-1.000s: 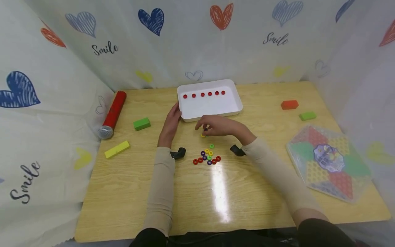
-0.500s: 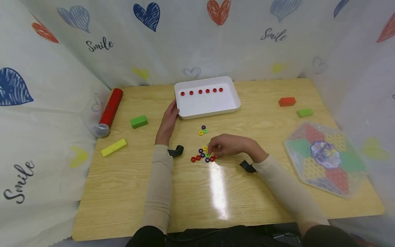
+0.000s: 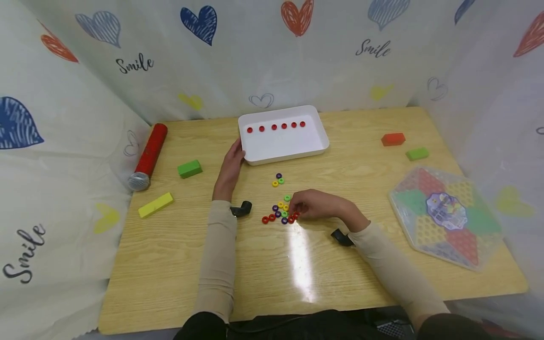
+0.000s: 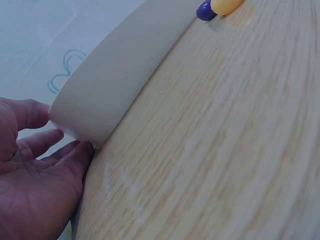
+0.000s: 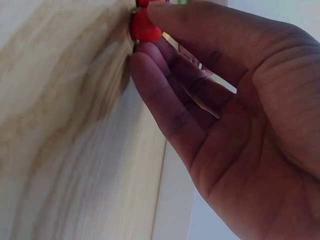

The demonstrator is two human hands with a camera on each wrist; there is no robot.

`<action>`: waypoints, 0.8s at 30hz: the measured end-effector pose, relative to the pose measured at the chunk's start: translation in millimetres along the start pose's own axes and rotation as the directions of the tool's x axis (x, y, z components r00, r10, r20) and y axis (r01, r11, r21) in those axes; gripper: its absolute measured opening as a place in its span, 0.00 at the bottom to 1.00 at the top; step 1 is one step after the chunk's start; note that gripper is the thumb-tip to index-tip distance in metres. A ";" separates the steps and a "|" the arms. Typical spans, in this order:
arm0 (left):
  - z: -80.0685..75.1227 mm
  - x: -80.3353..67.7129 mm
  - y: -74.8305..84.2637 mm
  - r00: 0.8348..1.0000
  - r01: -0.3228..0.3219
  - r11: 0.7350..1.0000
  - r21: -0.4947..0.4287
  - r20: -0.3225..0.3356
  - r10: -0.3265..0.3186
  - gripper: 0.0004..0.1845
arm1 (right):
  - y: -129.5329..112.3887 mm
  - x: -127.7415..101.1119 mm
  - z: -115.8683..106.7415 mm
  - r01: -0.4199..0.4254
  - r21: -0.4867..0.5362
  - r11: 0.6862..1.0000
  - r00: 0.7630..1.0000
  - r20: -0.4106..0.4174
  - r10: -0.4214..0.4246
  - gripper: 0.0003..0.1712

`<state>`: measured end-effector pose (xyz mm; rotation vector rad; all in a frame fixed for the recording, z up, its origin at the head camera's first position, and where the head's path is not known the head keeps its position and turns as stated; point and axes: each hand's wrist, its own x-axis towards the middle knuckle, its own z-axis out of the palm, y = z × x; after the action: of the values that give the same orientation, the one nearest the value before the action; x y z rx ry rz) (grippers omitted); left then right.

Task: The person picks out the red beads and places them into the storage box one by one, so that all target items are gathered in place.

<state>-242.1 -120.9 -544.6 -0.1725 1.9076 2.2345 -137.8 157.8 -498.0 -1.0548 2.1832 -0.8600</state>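
A white tray (image 3: 324,141) holds a row of several red rings (image 3: 276,126) along its far wall. My left hand (image 3: 231,163) rests flat against the tray's near left corner (image 4: 85,125), its straight fingers (image 4: 60,160) touching the wall. Purple, yellow and green rings (image 3: 278,180) lie just in front of the tray; the purple one (image 4: 204,11) and the yellow one (image 4: 225,5) also show in the left wrist view. Nearer me is a pile of coloured rings (image 3: 278,213). My right hand (image 3: 294,213) is at the pile's right end, and its thumb and finger pinch a red ring (image 5: 145,26).
On the left lie a red microphone (image 3: 148,153), a green block (image 3: 189,168) and a yellow block (image 3: 155,205). To the right are an orange block (image 3: 393,139), a green block (image 3: 417,153) and a hexagonal game board (image 3: 446,217). Printed curtains wall in the table.
My right hand left three rings in front of the tray, drew back toward me to the pile, and now has its fingertips on a red ring. The left hand stayed at the tray.
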 end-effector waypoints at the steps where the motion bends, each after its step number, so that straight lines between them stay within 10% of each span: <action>1: 0.4 0.0 0.0 1.000 -0.001 1.000 -0.002 0.003 0.001 0.28 | 1.0 -0.3 1.0 -0.001 0.004 1.000 1.000 -0.004 0.001 0.13; 24: 0.4 -2.8 2.4 1.000 -0.004 1.000 -0.005 -0.002 0.004 0.29 | 11.9 -3.7 -10.8 -0.046 0.106 0.993 0.988 -0.139 0.061 0.10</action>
<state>-239.9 -121.1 -541.6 -0.1719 1.9050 2.2422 -149.0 169.9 -499.2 -0.9056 2.2463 -1.0390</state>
